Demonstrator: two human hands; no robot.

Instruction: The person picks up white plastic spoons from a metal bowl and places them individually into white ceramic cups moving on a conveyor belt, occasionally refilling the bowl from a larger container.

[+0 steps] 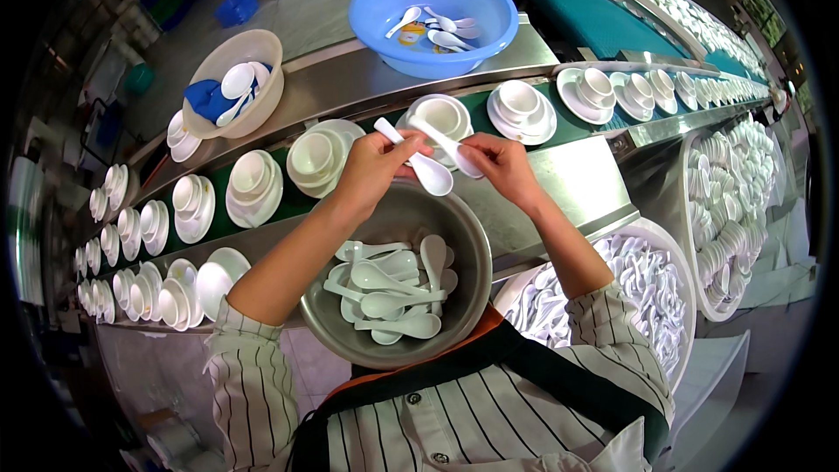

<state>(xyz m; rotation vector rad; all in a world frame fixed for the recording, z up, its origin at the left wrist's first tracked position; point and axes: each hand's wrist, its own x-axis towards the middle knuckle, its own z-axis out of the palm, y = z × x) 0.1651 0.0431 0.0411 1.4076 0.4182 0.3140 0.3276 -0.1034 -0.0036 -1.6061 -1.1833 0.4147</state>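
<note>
My left hand (383,160) grips a white ceramic spoon (429,174) by its handle, bowl pointing down and right. Close beside it, my right hand (495,160) holds another white spoon (446,141) at the bowl end, its handle pointing up and left. Both are above the rim of a grey metal basin (482,262) in front of my body. Inside the basin lies a heap of white spoons (387,295). Just beyond my hands, a green conveyor belt (482,119) carries stacked sets of white bowls and plates (519,111), partly hidden by my hands.
A blue plastic basin (432,65) with several spoons and a cream basin (272,95) with a blue cloth stand on the steel ledge beyond the belt. At right are a tub heaped with spoons (636,288) and another of white ware (727,210). More dish stacks (177,295) stand at left.
</note>
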